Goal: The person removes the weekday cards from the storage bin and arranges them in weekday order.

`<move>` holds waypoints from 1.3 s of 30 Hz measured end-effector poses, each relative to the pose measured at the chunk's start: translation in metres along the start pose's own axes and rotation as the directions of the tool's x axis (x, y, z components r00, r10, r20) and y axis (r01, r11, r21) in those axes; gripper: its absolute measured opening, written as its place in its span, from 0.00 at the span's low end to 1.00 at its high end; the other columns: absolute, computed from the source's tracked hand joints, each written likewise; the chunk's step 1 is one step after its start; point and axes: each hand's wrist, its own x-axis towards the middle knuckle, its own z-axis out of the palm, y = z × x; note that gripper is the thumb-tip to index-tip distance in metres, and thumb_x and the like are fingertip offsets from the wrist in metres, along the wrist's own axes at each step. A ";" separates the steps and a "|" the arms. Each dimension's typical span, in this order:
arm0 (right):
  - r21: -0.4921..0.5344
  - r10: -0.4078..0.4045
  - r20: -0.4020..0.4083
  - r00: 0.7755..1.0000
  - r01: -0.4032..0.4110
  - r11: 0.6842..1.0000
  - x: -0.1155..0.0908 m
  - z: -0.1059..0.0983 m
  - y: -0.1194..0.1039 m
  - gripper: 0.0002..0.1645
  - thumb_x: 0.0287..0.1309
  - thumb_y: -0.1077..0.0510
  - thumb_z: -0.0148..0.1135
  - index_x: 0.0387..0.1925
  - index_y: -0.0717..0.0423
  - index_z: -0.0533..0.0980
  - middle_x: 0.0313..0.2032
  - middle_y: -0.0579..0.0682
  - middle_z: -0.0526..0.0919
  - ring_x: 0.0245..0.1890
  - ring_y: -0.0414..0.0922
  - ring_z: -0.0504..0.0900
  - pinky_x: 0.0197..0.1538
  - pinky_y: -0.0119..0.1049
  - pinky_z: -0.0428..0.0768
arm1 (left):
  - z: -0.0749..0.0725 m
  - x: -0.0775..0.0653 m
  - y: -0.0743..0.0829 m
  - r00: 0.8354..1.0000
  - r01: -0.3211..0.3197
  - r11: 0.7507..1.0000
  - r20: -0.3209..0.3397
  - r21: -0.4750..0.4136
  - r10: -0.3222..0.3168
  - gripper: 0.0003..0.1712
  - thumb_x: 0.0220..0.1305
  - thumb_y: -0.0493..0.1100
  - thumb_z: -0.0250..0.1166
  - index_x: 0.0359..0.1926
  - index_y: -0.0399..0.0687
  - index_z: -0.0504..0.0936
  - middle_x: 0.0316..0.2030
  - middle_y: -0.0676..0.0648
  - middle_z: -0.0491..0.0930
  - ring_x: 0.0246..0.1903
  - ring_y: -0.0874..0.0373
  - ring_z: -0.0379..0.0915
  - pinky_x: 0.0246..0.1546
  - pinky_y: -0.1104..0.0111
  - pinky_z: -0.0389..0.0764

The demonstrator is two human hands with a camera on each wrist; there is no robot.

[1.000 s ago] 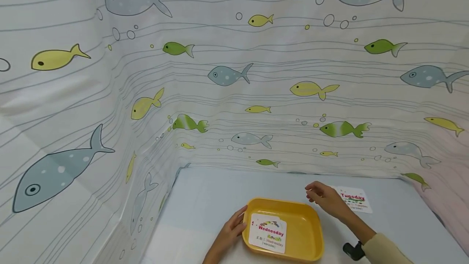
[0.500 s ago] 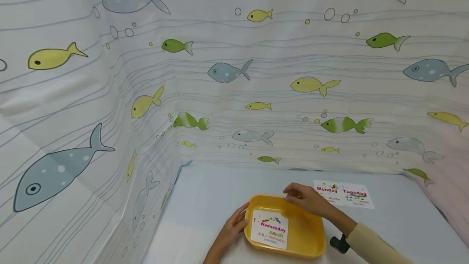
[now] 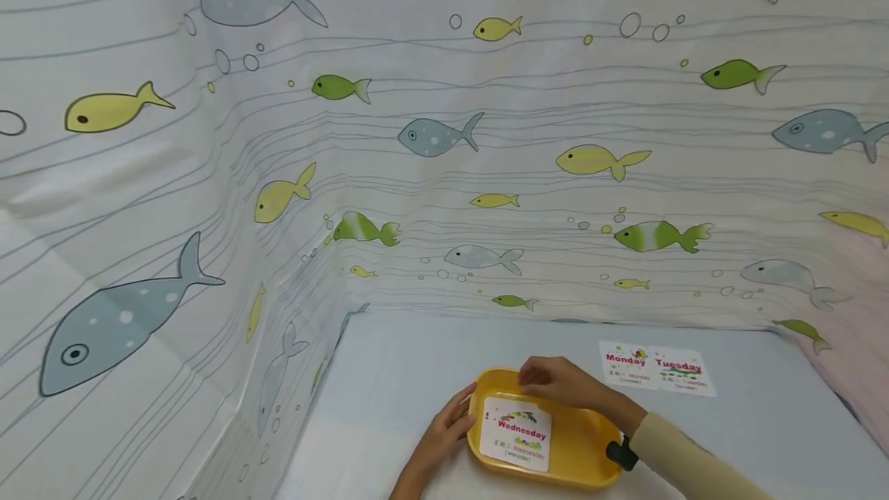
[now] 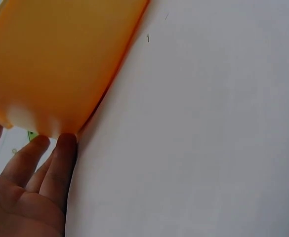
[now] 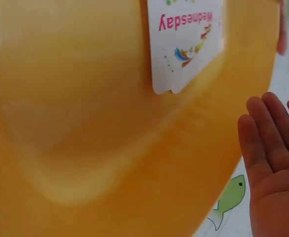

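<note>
A yellow plastic tray (image 3: 590, 477) stands near the front of the table. Inside its left part lies a white card printed "Wednesday" (image 3: 515, 438), and in the right wrist view a second card edge peeks from beneath it. My left hand (image 3: 439, 438) touches the tray's left end from outside, its fingertips against the end wall (image 4: 35, 98). Over the tray's back rim hovers my right hand (image 3: 556, 383), its fingers extended and holding nothing; in the right wrist view the right palm (image 5: 277, 197) shows beside the tray wall.
Behind and right of the tray, a "Monday" card (image 3: 625, 367) and a "Tuesday" card (image 3: 684, 373) lie side by side on the pale table (image 3: 410, 346). A fish-patterned curtain (image 3: 417, 199) surrounds the table's back and left. My right wrist wears a black camera (image 3: 621, 454).
My right hand has moved left from beside the Tuesday card to over the tray's back rim, uncovering the Monday card. The left hand stays at the tray's left end.
</note>
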 end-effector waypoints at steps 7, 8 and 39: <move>-0.054 0.011 0.029 1.000 -0.010 0.999 0.008 0.014 0.010 0.17 0.66 0.52 0.64 0.51 0.56 0.79 0.50 0.52 0.87 0.50 0.43 0.86 0.52 0.33 0.84 | 0.002 0.001 0.002 1.000 0.006 1.000 0.002 0.000 -0.006 0.31 0.76 0.44 0.54 0.76 0.56 0.61 0.72 0.34 0.63 0.68 0.41 0.68 0.56 0.66 0.82; -0.058 0.016 0.035 0.999 -0.014 0.998 0.008 0.016 0.010 0.17 0.66 0.51 0.64 0.52 0.56 0.79 0.50 0.52 0.86 0.51 0.45 0.86 0.53 0.35 0.84 | 0.002 0.001 0.001 1.000 0.010 1.000 0.005 -0.003 -0.010 0.31 0.76 0.44 0.54 0.76 0.56 0.61 0.72 0.34 0.63 0.68 0.41 0.68 0.56 0.66 0.82; -0.218 0.005 0.107 0.994 0.019 0.976 0.010 0.049 0.043 0.43 0.50 0.36 0.73 0.64 0.49 0.73 0.63 0.44 0.79 0.63 0.42 0.77 0.67 0.42 0.75 | 0.003 -0.001 0.003 1.000 -0.002 1.000 0.009 -0.023 0.002 0.31 0.76 0.43 0.54 0.76 0.56 0.61 0.72 0.35 0.63 0.69 0.41 0.66 0.58 0.67 0.80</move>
